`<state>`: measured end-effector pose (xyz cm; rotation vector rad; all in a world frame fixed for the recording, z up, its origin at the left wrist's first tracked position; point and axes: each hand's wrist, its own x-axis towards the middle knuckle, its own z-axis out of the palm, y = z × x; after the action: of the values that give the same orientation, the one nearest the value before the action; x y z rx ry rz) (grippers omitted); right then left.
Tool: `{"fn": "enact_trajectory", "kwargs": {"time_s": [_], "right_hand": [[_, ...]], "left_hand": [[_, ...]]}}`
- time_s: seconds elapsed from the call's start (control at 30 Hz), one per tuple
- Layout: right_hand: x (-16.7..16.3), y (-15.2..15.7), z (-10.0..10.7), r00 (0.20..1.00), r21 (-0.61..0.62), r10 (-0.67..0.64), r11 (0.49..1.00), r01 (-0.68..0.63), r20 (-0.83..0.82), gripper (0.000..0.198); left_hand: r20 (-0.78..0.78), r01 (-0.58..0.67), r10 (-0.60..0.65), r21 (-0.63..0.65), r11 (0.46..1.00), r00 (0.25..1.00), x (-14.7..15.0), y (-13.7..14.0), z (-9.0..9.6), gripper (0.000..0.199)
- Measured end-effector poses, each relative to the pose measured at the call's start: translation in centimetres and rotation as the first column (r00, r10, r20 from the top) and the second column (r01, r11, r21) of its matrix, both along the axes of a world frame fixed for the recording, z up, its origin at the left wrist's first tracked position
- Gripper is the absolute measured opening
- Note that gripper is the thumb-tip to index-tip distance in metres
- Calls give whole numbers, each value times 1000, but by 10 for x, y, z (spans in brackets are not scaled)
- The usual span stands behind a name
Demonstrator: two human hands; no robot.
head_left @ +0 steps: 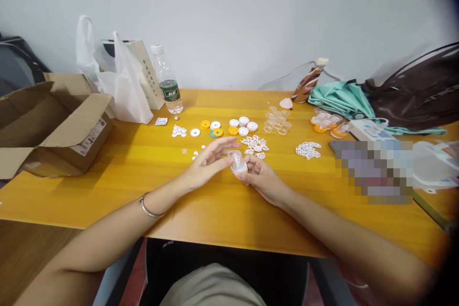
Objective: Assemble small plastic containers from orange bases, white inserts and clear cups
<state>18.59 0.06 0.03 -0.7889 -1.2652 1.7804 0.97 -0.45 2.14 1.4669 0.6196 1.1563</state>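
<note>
Between my two hands is a small clear plastic cup with a white base [238,163], tilted slightly. The thumb and curled fingers of my right hand [264,179] grip it low on its right side. My left hand [212,161] is open on the other side, fingers stretched out above the table and the thumb at the cup's wall. Just beyond the hands lie white leaf-shaped openwork pieces [255,143]. Behind them are white round caps [243,131] and yellow round caps [217,132]. A few tiny white pieces [194,155] lie left of my left hand, partly hidden by it.
Clear cups [276,119] and another white openwork pile [308,149] lie to the right, near orange-based assembled pieces [324,122]. White knobs [179,130] lie left. A water bottle [168,83], cardboard box [57,129], drink bottle [309,81] and power strip [369,134] surround the work area.
</note>
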Motion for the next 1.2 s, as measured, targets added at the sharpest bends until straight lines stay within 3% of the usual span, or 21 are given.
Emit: {"fn": "enact_trajectory", "kwargs": {"time_s": [0.23, 0.4, 0.8, 1.2], "right_hand": [[0, -1, 0, 1000, -30, 21, 999, -21, -11, 32], [0, -1, -2, 998, -17, 48, 999, -49, -38, 30], [-2, -4, -2, 999, -8, 39, 999, -39, -27, 38], [-1, -3, -2, 999, 19, 31, 999, -31, -13, 37]], "left_hand": [[33, 65, -63, -47, 997, 997, 0, 0, -1, 40], [17, -36, 37, -61, 997, 999, 4, 1, -5, 24], [70, -133, 137, -50, 990, 988, 9, -2, -1, 29], [35, -54, 56, -57, 997, 998, 8, -2, -5, 25]]}}
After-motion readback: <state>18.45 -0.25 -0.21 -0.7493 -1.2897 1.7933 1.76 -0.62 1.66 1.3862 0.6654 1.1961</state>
